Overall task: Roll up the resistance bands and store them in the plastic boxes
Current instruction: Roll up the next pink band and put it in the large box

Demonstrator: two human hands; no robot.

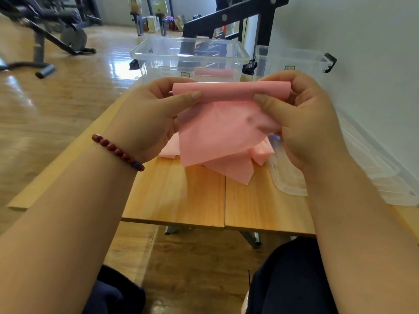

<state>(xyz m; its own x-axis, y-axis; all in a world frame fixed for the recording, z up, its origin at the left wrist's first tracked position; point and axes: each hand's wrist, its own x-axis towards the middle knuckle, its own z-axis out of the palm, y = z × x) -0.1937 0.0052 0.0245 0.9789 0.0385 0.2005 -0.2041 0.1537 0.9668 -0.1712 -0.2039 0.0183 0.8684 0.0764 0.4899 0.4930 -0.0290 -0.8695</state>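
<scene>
While both hands pinch the rolled top edge of the pink resistance band (226,130), the grip is clamped at each end. The left hand (149,114) lays its thumb over the front of the roll with fingers curled behind, and the right hand (301,118) mirrors it at the other end. Between them the roll is thin and held in the air above the bench (181,196). Below it the loose length hangs as a slack sheet and gathers in crumpled folds on the wood, just beside a stack of clear lids (374,168) at the right. Beyond the hands stand 2 clear plastic boxes side by side. The left box (158,53) holds what looks like 1 rolled pink band (213,72), and the right box (301,62) is partly hidden.

The main risk looks like a skewed roll: if 1 thumb feeds faster than the other, the roll would cone out at 1 end and slip loose. The thin, stretchy sheet could spring open if either pinch relaxes. The crumpled tail may also feed in creases, since it lies folded rather than flat.
</scene>
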